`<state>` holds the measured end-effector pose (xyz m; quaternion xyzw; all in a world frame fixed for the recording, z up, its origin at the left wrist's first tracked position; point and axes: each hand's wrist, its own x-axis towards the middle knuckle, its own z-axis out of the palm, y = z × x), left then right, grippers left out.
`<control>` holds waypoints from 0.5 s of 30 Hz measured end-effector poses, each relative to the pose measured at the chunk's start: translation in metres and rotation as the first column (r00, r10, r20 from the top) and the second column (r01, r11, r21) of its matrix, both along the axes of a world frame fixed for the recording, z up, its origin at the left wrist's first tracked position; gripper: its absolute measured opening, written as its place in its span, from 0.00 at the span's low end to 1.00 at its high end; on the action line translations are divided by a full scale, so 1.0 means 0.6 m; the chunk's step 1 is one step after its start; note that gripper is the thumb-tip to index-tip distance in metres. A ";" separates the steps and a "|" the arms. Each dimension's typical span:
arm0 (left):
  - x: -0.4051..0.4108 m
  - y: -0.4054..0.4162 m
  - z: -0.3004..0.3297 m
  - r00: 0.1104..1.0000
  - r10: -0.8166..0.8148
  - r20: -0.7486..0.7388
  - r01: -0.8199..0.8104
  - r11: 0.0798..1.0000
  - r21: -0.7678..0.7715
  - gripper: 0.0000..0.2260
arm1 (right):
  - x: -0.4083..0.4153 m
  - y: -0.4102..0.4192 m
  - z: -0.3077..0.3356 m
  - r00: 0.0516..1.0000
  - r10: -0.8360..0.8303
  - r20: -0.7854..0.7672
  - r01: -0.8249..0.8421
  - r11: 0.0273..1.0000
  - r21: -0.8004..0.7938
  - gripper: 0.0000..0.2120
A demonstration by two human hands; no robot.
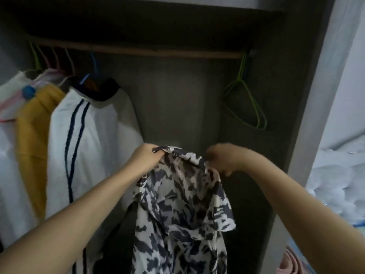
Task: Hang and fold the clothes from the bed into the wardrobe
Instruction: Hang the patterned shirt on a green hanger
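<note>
A white shirt with a dark blotchy print hangs down in front of the open wardrobe, held up by both my hands at its collar. My left hand grips the collar's left side. My right hand, blurred, pinches the collar's right side. The wooden rail runs across the wardrobe above. Empty green hangers hang at the rail's right end. No hanger is visible inside the shirt.
On the rail's left hang a white jacket with dark stripes, a yellow garment and white clothes. The wardrobe's grey side wall stands at the right, with white bedding beyond it.
</note>
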<state>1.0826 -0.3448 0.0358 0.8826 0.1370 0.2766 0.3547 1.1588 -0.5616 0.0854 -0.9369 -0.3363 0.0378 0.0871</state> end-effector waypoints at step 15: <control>0.168 0.111 0.068 0.926 -0.376 -0.041 0.375 0.927 -0.030 0.10 | 0.246 0.004 0.178 0.472 -0.630 0.616 0.673 0.709 0.210 0.16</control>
